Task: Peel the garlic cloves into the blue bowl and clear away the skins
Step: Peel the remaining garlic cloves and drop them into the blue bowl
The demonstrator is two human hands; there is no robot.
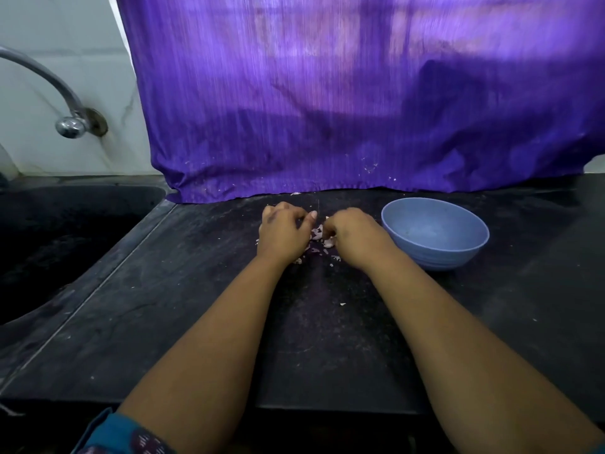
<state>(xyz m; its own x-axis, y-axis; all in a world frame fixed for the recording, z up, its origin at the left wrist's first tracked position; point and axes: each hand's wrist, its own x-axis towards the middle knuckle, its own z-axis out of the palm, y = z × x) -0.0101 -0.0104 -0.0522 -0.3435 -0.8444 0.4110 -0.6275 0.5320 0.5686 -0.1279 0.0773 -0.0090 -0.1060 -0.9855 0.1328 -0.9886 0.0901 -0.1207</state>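
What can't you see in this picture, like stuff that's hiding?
Head view, the only one:
- What the left hand and right hand hold: curled fingers hide it.
- Garlic pile: the hands cover most of it, so skins and cloves cannot be told apart.
- Blue bowl: specks inside are too small to identify.
- Sink: too dark inside, cut off at the left edge.

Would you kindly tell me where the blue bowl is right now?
The blue bowl sits on the dark counter, right of centre, just beside the right hand and before the purple curtain.
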